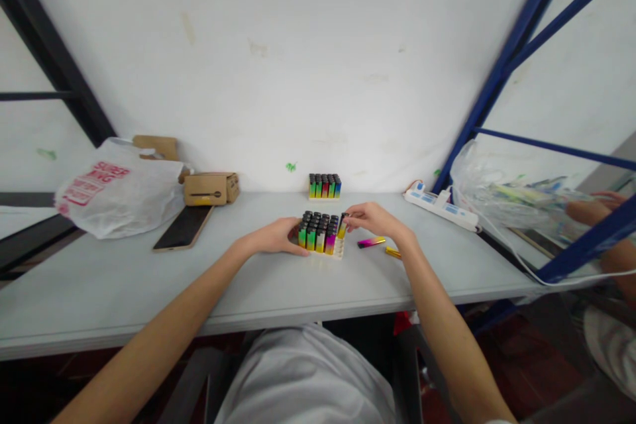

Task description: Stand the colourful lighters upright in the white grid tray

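Upright lighters (311, 238) with black tops and green, purple and yellow bodies stand in rows in a white tray (338, 252) in front of me. My left hand (279, 236) grips the left side of this loaded tray, thumb along the front and fingers partly hidden behind. Between the fingertips of my right hand (370, 217) is a yellow lighter (342, 228), held nearly upright over the tray's right-hand column. Front slots of that column show no lighter. Beside my right wrist lie a pink-and-yellow lighter (371, 242) and a yellow lighter (393, 252), the latter partly covered by my forearm.
A second block of lighters (324, 187) stands by the wall. Leftward are a cardboard box (205, 189), a phone (183, 228) and a white plastic bag (124, 192). At right, a power strip (442, 207) lies near a blue frame (489, 86); another person's hand (589, 211) shows beyond.
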Available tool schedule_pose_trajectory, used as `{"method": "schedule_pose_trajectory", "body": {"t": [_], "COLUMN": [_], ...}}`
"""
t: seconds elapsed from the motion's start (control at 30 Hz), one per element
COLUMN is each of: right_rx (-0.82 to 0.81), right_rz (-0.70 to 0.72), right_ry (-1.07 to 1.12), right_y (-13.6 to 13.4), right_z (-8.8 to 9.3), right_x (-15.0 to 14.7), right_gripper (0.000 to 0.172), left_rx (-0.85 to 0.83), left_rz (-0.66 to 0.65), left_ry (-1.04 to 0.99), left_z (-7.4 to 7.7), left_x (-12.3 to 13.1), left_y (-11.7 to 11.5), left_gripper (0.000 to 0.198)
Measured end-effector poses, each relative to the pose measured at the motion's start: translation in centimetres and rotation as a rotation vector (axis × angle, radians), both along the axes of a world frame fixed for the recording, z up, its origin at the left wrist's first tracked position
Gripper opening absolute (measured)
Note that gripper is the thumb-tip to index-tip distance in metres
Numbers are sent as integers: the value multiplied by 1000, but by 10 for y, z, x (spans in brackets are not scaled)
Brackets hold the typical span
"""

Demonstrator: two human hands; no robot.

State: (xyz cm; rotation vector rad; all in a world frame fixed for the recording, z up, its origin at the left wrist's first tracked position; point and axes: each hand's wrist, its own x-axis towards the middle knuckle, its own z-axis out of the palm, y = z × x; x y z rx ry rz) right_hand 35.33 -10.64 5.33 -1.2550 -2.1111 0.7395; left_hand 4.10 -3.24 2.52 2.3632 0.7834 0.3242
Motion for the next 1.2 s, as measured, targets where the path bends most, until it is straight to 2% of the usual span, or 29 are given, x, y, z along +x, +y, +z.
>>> {"method": "schedule_pose_trajectory", "body": {"t": [0.23, 0.3, 0.5, 0.63, 0.83, 1.0, 1.2], "right_rx": [-18, -52, -155, -217, -109, -77, -29], "right_rz": [6, -9, -105, -130, -134, -128, -110], "right_ry": [-95, -130, -327, -390, -144, 115, 231], "right_y": [-1, -1, -5, -2, -2, -5, -7], "right_z": [3, 3, -1, -9, -6, 4, 8], "right_x": [-2, 5, 42, 48, 37, 25, 10], "right_gripper": [24, 19, 26, 18, 25, 34, 34], "left_rx": [28, 26, 54, 44, 23, 40, 60], "left_rz": [-4, -10, 38, 41, -12, 37, 53], "left_ry": [2, -8, 42, 39, 0, 18, 42], "left_z": [0, 0, 2, 1, 1, 4, 3], "left_x": [-1, -1, 0, 0, -1, 0, 0], "left_y": [0, 0, -1, 0, -1, -3, -2], "left_gripper": [68, 69, 71, 71, 68, 67, 68]}}
